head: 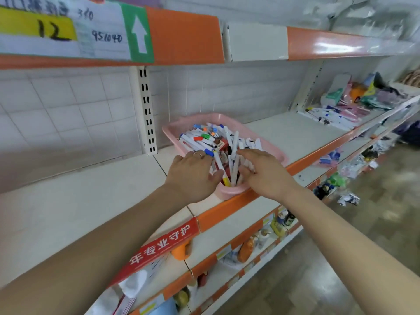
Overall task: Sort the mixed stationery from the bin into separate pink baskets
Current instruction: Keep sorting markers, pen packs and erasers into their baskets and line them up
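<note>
While my two grips dig into the pink basket [181, 126] of pens [200, 142] at the front of the shelf [295, 133], the trouble spot is its near corner, which sits at the orange front edge [227, 210] and may overhang it; I cannot tell which. My left grip [193, 173] has its fingers curled down into the pile and its thumb against a yellow-ended marker [225, 179], though whether it has actually closed on that marker is not clear. My right grip [266, 171] lies spread over the white pens, fingers fairly straight, thumb tucked beside a cluster standing on end against the near rim.

As I judge it, leaning weight on that corner could tip the basket forward and send pens down to the lower shelves or the floor [341, 269]. The upright cluster could also topple over the low rim if I rake it towards me. Scooping a handful is risky too: the white barrels look alike and differ mainly by cap, so unlike kinds may travel together. More loose pens [327, 117] lie well apart, further along the shelf.
</note>
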The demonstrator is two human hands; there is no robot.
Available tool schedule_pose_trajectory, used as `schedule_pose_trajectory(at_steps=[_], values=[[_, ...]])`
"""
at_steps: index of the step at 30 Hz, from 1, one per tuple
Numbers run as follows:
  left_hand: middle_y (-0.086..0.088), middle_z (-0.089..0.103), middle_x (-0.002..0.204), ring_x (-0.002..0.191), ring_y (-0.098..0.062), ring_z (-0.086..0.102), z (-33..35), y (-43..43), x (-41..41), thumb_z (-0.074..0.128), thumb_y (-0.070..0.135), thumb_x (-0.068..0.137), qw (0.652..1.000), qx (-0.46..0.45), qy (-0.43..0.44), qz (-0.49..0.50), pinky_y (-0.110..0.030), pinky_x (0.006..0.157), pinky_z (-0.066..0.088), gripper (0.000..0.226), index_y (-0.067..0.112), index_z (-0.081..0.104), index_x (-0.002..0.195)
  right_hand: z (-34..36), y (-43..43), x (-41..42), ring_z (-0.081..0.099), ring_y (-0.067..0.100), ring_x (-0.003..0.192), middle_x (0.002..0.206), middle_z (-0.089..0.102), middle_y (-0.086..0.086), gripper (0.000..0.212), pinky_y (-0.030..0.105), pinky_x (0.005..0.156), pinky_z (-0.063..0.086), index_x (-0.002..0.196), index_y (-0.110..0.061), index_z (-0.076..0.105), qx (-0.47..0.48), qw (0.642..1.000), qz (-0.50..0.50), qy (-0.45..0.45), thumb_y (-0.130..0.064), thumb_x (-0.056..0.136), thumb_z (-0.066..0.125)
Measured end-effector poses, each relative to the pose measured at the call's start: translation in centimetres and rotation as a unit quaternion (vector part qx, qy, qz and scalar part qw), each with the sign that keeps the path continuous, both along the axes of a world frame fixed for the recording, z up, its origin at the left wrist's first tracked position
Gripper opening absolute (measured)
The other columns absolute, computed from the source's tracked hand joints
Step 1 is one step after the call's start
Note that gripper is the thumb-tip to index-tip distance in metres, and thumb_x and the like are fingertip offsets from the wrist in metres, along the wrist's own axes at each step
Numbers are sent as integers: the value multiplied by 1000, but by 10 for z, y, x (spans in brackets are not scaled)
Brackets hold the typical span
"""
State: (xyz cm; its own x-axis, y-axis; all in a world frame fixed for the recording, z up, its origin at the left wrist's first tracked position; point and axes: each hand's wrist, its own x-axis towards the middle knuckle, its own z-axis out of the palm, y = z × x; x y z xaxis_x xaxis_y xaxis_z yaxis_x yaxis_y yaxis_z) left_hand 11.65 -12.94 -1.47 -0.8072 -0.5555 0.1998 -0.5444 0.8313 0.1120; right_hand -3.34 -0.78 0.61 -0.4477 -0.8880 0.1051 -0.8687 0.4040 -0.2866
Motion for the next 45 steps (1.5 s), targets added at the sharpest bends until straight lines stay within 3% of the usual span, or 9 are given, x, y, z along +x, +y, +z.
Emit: schedule_pose_trajectory(at_steps=[9, 15, 21, 26, 30, 35, 38, 42, 45], values=[[-1, 52, 82, 97, -27, 56, -6, -7, -51, 36, 58, 97, 997, 6, -64, 32, -40, 91, 31, 45, 19, 54, 84, -3, -31, -38, 57, 26, 119, 141, 54, 5, 58, 33, 101, 43, 150, -19, 34, -51, 997, -5, -61, -7, 96, 49], [0, 58, 94, 103, -25, 58, -11, -4, -93, 39, 74, 89, 987, 93, -84, 102, -42, 97, 35, 58, 18, 52, 92, -3, -71, -74, 58, 21, 119, 135, 60, 1, 41, 26, 102, 39, 134, -18, 58, -29, 998, 33, -48, -10, 94, 54], [-9, 51, 139, 131, -34, 45, -22, 5, -114, 41, 75, 87, 976, 135, -75, 153, -46, 106, 35, 72, 27, 36, 140, 0, -105, -97, 62, 18, 99, 113, 67, -1, 32, 31, 85, 50, 125, -22, 64, -14, 995, 74, -58, -31, 96, 57], [-6, 56, 130, 128, -30, 46, -17, 19, -119, 54, 65, 84, 971, 113, -111, 180, -41, 106, 32, 53, 23, 51, 117, -6, -129, -112, 52, 12, 78, 126, 53, 8, 51, 27, 66, 42, 144, -30, 47, 118, 985, 123, 0, -28, 94, 53], [-5, 63, 113, 115, -29, 54, -20, 21, -117, 54, 53, 86, 975, 76, -67, 196, -38, 98, 35, 29, 25, 50, 93, -9, -140, -121, 62, 9, 77, 96, 64, -3, 27, 24, 60, 43, 118, -18, 66, 140, 977, 159, -13, -29, 95, 58], [-6, 59, 105, 104, -28, 56, -29, 20, -116, 50, 46, 91, 981, 46, 12, 189, -33, 78, 34, 30, 21, 62, 102, 1, -149, -130, 63, 19, 91, 106, 68, 8, 40, 31, 76, 49, 104, -11, 71, 162, 972, 171, -11, -48, 90, 65], [-8, 55, 107, 101, -30, 56, -30, 20, -115, 45, 42, 98, 980, 48, 62, 183, -35, 79, 39, 33, 15, 62, 105, 3, -146, -139, 55, 11, 76, 103, 65, 4, 35, 26, 64, 43, 98, -14, 72, 105, 977, 181, -45, -48, 89, 67], [-5, 44, 94, 79, -30, 54, -31, 18, -115, 40, 35, 104, 969, 103, 136, 180, -41, 71, 46, 30, 11, 56, 99, -1, -145, -149, 59, 18, 98, 122, 60, 5, 16, 21, 74, 40, 90, -26, 70, -25, 976, 190, -107, -40, 83, 76], [-2, 45, 82, 65, -21, 50, -29, 16, -114, 43, 30, 104, 946, 163, 212, 185, -37, 61, 42, 32, 21, 44, 73, -6, -141, -155, 59, 11, 79, 101, 67, 1, 15, 14, 58, 37, 91, -25, 71, -84, 968, 184, -151, -36, 83, 77]])
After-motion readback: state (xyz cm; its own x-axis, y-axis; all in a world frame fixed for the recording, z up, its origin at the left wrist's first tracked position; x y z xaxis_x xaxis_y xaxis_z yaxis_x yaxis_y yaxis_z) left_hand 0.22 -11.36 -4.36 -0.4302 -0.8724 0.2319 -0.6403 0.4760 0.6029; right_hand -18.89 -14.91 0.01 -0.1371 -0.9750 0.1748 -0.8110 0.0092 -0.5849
